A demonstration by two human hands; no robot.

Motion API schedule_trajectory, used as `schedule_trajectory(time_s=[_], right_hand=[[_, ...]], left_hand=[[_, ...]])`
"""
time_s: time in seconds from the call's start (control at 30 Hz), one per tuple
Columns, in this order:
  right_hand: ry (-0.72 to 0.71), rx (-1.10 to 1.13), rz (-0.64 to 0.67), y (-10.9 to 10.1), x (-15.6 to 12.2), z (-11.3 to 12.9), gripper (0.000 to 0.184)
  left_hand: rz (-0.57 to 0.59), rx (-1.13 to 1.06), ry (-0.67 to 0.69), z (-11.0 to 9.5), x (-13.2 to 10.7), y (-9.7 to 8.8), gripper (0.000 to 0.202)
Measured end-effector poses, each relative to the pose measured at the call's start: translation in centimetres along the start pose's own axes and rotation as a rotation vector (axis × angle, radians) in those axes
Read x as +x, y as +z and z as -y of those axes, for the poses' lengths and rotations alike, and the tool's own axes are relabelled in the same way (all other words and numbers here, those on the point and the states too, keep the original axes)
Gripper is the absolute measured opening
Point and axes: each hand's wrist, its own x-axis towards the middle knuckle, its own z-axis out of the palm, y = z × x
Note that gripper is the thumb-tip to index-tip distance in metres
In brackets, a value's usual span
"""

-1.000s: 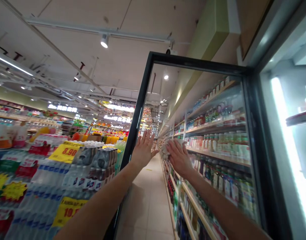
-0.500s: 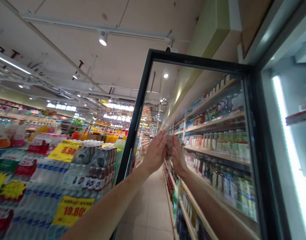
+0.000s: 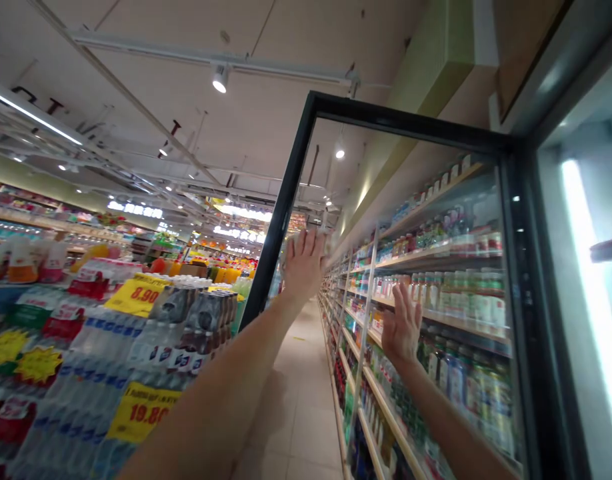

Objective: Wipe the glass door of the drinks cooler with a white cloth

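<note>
My left hand [image 3: 306, 263] is pressed against the glass pane [image 3: 356, 173] of a black-framed door [image 3: 411, 119], near its far edge, with the fingers spread. A pale, blurred cloth [image 3: 328, 245] shows beside and under it, held to the glass. Further right and lower, my right hand [image 3: 402, 325] is raised over the pane with its fingers apart and nothing in it. I cannot tell whether it touches the glass. The door stands swung open from its hinge side at the right.
Left of the door rise stacked bottle packs [image 3: 81, 360] with yellow price signs [image 3: 139, 295]. Through the pane, wooden shelves [image 3: 436, 253] hold rows of bottles along a tiled aisle [image 3: 299, 400]. A lit cooler interior [image 3: 586, 267] lies at the far right.
My hands were close together around the pale cloth. Now they are apart: the left has moved up the pane with the cloth, the right away to the right and slightly down.
</note>
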Motion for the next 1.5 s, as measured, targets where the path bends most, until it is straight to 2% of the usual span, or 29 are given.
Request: schedule_trajectory(time_s=[0.03, 0.13, 0.17, 0.2, 0.23, 0.3, 0.37, 0.4, 0.47, 0.57, 0.6, 0.63, 0.73, 0.77, 0.8, 0.83, 0.93, 0.97, 1.0, 1.03, 1.13, 1.17, 1.2, 1.23, 1.33, 1.37, 1.4, 1.43, 1.5], right_hand=[[0.010, 0.051, -0.028, -0.1, 0.0, -0.1, 0.052], [0.063, 0.179, -0.102, -0.5, 0.0, -0.3, 0.051], [0.077, 0.203, -0.113, -0.6, 0.1, -0.4, 0.051], [0.083, 0.218, -0.118, -0.6, 0.1, -0.4, 0.051], [0.080, 0.222, -0.116, -0.6, 0.1, -0.4, 0.050], [0.066, 0.218, -0.107, -0.6, 0.1, -0.3, 0.051], [0.051, 0.214, -0.085, -0.6, 0.1, -0.4, 0.051], [0.046, 0.215, -0.074, -0.6, 0.0, -0.4, 0.051], [0.037, 0.224, -0.066, -0.6, -0.1, -0.6, 0.051], [0.007, 0.236, -0.073, -0.5, -0.3, -1.1, 0.052], [0.001, 0.236, -0.079, -0.5, -0.3, -1.1, 0.052], [-0.002, 0.234, -0.085, -0.5, -0.3, -1.2, 0.052], [-0.001, 0.221, -0.094, -0.6, -0.3, -1.1, 0.053], [0.002, 0.220, -0.089, -0.6, -0.3, -1.0, 0.053], [0.004, 0.221, -0.080, -0.6, -0.3, -1.0, 0.053], [0.008, 0.223, -0.075, -0.7, -0.2, -0.9, 0.053], [0.022, 0.233, -0.082, -0.8, -0.2, -0.8, 0.053], [0.025, 0.234, -0.088, -0.8, -0.2, -0.8, 0.053], [0.028, 0.234, -0.094, -0.8, -0.2, -0.8, 0.053], [0.033, 0.232, -0.100, -0.8, -0.2, -0.8, 0.053], [0.036, 0.230, -0.105, -0.7, -0.2, -0.7, 0.052], [0.031, 0.228, -0.105, -0.7, -0.1, -0.6, 0.052], [0.027, 0.223, -0.103, -0.7, -0.1, -0.6, 0.052], [0.024, 0.215, -0.099, -0.7, -0.1, -0.6, 0.053], [0.009, 0.195, -0.076, -0.7, -0.2, -0.6, 0.054], [0.006, 0.192, -0.070, -0.6, -0.2, -0.6, 0.054], [0.002, 0.191, -0.066, -0.6, -0.3, -0.6, 0.054], [0.000, 0.190, -0.066, -0.6, -0.3, -0.6, 0.054], [0.003, 0.188, -0.069, -0.5, -0.3, -0.5, 0.054]], left_hand=[[0.012, -0.016, 0.095, -0.9, -0.8, 0.2, 0.048], [0.119, -0.107, 0.675, -3.2, -3.2, 1.0, 0.044], [0.150, -0.129, 0.790, -3.3, -3.4, 1.0, 0.043], [0.164, -0.135, 0.799, -3.0, -2.9, 1.0, 0.042], [0.159, -0.129, 0.715, -2.3, -2.1, 0.8, 0.041], [0.112, -0.087, 0.386, -0.6, 0.2, 0.4, 0.043], [0.081, -0.060, 0.202, 0.2, 1.5, 0.3, 0.047], [0.076, -0.052, 0.179, 0.1, 1.4, 0.4, 0.047], [0.100, -0.061, 0.326, -1.2, -0.1, 0.9, 0.046], [0.177, -0.126, 0.826, -3.3, -1.9, 1.8, 0.042], [0.184, -0.132, 0.871, -3.5, -1.6, 2.0, 0.042], [0.173, -0.124, 0.811, -3.5, -0.9, 2.0, 0.042], [0.087, -0.062, 0.294, -3.0, 2.3, 1.7, 0.047], [0.065, -0.050, 0.169, -3.0, 2.9, 1.6, 0.047], [0.057, -0.048, 0.127, -3.3, 3.0, 1.6, 0.048], [0.064, -0.058, 0.182, -3.7, 2.6, 1.6, 0.047], [0.134, -0.121, 0.647, -5.0, 0.4, 2.0, 0.044], [0.157, -0.137, 0.756, -5.0, 0.0, 2.1, 0.043], [0.169, -0.140, 0.780, -4.7, -0.1, 2.1, 0.043], [0.162, -0.128, 0.705, -4.1, 0.1, 2.1, 0.043], [0.059, -0.047, 0.209, -2.0, 1.2, 2.0, 0.046], [0.027, -0.028, 0.108, -1.6, 1.0, 2.0, 0.047], [0.013, -0.020, 0.095, -1.4, 0.5, 2.1, 0.048], [0.022, -0.027, 0.181, -1.4, -0.3, 2.1, 0.048], [0.114, -0.096, 0.721, -1.4, -2.9, 2.1, 0.046], [0.137, -0.106, 0.809, -1.1, -3.2, 2.0, 0.045], [0.142, -0.101, 0.789, -0.7, -3.1, 1.9, 0.044], [0.131, -0.081, 0.675, -0.2, -2.8, 1.8, 0.044], [0.077, -0.023, 0.328, 0.6, -1.9, 1.6, 0.045]])
